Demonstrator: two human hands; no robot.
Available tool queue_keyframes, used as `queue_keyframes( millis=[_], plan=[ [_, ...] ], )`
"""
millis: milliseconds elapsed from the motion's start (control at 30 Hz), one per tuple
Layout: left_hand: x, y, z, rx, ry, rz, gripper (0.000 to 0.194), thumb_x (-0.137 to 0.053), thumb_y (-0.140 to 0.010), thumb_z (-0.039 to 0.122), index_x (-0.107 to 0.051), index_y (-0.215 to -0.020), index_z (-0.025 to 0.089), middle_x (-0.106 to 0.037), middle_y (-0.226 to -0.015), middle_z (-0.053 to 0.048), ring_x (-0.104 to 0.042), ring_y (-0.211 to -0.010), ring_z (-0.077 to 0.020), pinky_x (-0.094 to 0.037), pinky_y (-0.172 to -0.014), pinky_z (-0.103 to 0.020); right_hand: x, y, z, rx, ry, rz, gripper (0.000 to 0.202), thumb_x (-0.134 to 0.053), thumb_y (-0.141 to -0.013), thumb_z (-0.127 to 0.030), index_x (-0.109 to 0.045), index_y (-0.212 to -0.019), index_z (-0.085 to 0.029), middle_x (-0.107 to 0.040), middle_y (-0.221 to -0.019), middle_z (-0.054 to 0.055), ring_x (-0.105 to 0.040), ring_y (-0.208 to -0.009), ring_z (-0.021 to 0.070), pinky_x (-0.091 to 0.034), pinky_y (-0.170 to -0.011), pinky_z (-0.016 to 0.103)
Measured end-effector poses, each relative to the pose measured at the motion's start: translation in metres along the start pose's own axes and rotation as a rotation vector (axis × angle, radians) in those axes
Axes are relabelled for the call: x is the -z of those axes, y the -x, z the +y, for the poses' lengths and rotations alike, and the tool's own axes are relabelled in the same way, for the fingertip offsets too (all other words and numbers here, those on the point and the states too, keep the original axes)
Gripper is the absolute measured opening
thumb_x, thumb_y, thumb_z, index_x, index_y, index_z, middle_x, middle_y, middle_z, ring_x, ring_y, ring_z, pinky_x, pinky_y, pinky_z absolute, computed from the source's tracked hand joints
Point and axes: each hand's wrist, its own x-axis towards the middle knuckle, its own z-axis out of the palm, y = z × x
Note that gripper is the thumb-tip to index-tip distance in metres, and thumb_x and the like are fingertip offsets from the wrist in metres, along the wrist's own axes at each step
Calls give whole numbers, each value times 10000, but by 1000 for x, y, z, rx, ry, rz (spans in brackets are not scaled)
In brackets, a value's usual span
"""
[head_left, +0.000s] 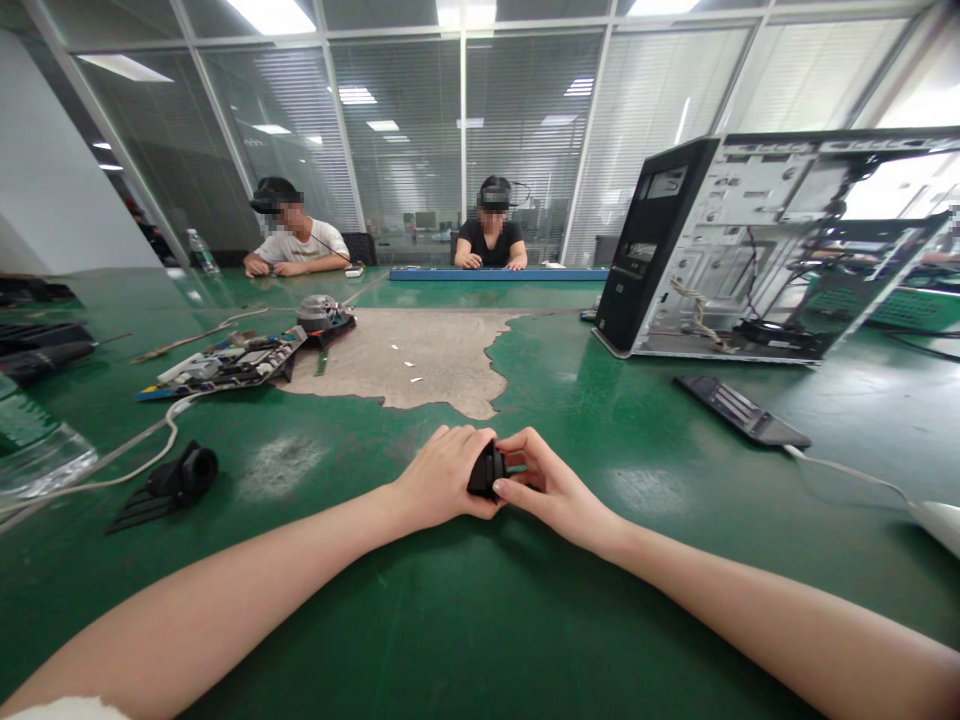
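Between my hands, just over the green tabletop (442,610), is a small black ridged part (487,470), its exact kind unclear. My left hand (442,470) is wrapped round it from the left, the fingers covering much of it. From the right, the thumb and fingers of my right hand (544,485) pinch its edge. Off to the left, a black plastic piece with a round end (180,478) lies on the table, apart from my hands.
A circuit board (232,362) and a white cable (171,425) lie left, near a clear plastic bottle (45,445). An opened computer case (660,250) stands back right, a dark flat device (739,410) before it. Two people in headsets sit across the table.
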Motion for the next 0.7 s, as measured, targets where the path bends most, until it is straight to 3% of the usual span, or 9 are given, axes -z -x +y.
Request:
queue_keyframes(
  millis=[367, 700],
  plan=[
    [0, -1, 0, -4, 10, 5, 531, -609, -633, 405, -398, -1058, 169, -553, -919, -59, -527, -847, -236, -366, -727, -340, -1, -2, 1, -57, 6, 29, 237, -537, -802, -329, -447, -984, -206, -532, -932, 34, -539, -910, 167, -484, -759, 326],
    [0, -1, -1, -9, 12, 9, 515, -596, -629, 402, -400, -1048, 174, -553, -902, -59, -528, -833, -240, -368, -713, -342, 0, -2, -1, -40, -27, 24, 187, -527, -808, -343, -444, -920, -218, -539, -862, 4, -557, -802, 140, -492, -685, 286]
  ],
)
